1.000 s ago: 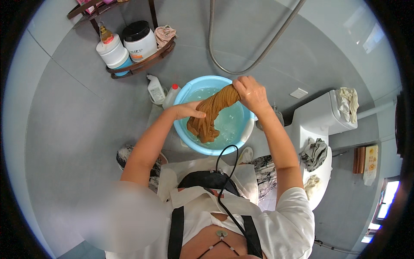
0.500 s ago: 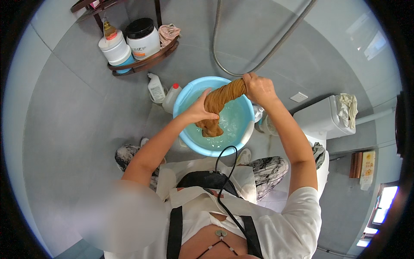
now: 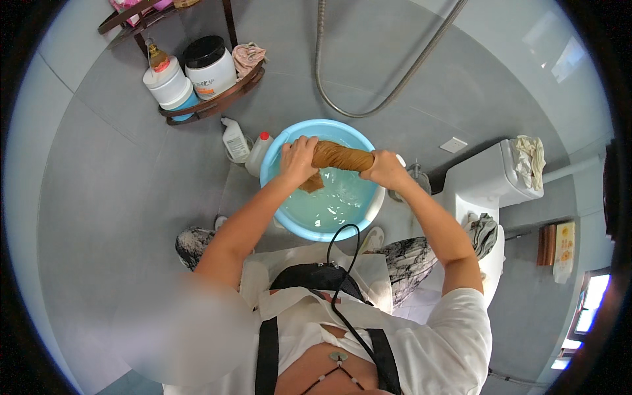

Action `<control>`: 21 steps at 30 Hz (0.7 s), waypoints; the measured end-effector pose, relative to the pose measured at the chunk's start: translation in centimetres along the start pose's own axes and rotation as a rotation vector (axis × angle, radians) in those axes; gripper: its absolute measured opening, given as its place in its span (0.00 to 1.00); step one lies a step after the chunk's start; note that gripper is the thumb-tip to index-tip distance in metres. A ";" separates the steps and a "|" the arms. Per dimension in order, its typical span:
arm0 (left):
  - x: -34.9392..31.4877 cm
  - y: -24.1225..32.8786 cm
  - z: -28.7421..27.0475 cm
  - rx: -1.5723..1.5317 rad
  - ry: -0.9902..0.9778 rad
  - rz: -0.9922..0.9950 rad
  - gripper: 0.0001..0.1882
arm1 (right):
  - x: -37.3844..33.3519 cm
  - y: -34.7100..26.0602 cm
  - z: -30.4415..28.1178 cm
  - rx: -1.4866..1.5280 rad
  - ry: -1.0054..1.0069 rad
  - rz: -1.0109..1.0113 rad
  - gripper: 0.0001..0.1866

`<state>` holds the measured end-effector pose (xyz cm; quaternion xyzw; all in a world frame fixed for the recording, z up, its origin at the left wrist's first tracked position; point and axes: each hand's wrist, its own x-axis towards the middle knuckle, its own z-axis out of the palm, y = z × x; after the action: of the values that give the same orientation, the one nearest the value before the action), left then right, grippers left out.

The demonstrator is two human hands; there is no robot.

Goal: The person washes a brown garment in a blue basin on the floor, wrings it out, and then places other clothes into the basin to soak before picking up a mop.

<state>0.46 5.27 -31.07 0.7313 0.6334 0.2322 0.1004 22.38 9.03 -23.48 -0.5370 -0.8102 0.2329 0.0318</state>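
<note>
While both fists clamp it, the twisted brown cloth [image 3: 341, 158] spans horizontally between left hand [image 3: 297, 160] and right hand [image 3: 386, 170], directly above the blue water basin [image 3: 283, 217], equally near each.

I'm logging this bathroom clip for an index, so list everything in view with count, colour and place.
cloth: 1, brown, twisted into a roll between both hands above the basin
basin: 1, light blue, on the floor, holding water
bottles: 2, white, one red-capped, left of the basin
rack: 1, dark brown, upper left
jars: 2, white, on the rack
hose: 1, silver, looped above the basin
toilet: 1, white, right
rag: 1, cream, on the toilet tank
left hand: 1, gripping the cloth's left end
right hand: 1, gripping the cloth's right end
</note>
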 end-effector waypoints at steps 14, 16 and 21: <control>0.8 0.1 0.0 -0.052 0.116 0.268 0.39 | -5.8 -0.6 4.7 1.424 -0.412 0.456 0.08; 1.0 0.2 -0.8 -0.068 0.143 0.328 0.40 | -6.4 -1.2 5.3 1.610 -0.488 0.435 0.08; 2.3 0.4 -1.8 -0.093 0.165 0.426 0.39 | -7.1 -2.7 6.7 1.983 -0.685 0.443 0.10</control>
<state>0.17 7.15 -28.79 0.8216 0.4595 0.3361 0.0305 21.07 -0.36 -26.90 -0.3128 -0.1099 0.9257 0.1819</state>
